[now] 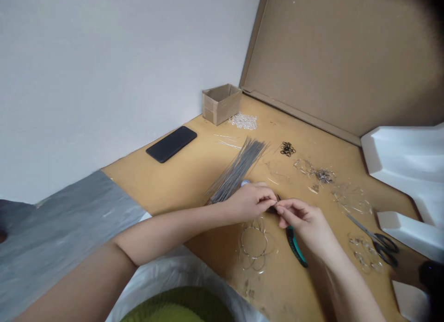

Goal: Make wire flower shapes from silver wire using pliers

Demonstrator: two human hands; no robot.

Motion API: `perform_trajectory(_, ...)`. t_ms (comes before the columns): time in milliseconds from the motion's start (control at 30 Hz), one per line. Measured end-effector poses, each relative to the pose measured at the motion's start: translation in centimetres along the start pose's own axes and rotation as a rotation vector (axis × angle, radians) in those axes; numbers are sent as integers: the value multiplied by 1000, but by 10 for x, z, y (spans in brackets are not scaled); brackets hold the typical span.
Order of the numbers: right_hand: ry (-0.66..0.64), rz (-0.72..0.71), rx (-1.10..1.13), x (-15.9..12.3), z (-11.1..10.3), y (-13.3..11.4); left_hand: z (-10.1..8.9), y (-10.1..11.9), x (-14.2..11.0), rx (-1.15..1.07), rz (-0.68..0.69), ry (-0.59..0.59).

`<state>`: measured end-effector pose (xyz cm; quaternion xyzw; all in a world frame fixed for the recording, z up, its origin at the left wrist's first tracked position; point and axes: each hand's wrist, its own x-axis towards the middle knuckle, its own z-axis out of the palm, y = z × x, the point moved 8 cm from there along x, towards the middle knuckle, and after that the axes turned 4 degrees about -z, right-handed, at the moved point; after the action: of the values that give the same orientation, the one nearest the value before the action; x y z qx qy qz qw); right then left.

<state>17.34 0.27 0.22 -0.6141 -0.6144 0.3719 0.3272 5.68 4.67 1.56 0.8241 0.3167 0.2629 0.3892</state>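
My left hand (pixel 250 202) and my right hand (pixel 305 219) meet over the table, fingertips almost touching. Each pinches what looks like a thin wire (pixel 276 202), mostly hidden by the fingers. Below them lies a wire ring with loops (pixel 255 257), shaped like a flower. A tool with a green and black handle (pixel 297 249) rests under my right hand, its head partly covered. Beyond my left hand is a bundle of straight grey wires (pixel 239 170), with a small bluish round object (pixel 245 182) at the hand's edge.
Scissors (pixel 384 249) and several wire loops (pixel 364 252) lie at right. Farther back are black rings (pixel 287 149), a small metal pile (pixel 325 175), clear beads (pixel 244 121) and a cardboard box (pixel 215 108). A phone (pixel 171 144) lies left; white foam pieces (pixel 405 155) border the right.
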Motion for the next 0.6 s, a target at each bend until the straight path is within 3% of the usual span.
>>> perform_trajectory(133, -22, 137, 208, 1, 2, 12, 13, -24, 2, -573, -334, -201)
perform_trajectory(233, -56, 173, 306, 1, 6, 14, 21, -27, 2, -828, -414, -324)
perform_trajectory(467, 10, 188, 488, -1, 4, 15, 17, -23, 3, -922, -399, -368)
perform_trajectory(600, -32, 209, 523, -3, 5, 14, 15, -21, 2, -933, -384, -369)
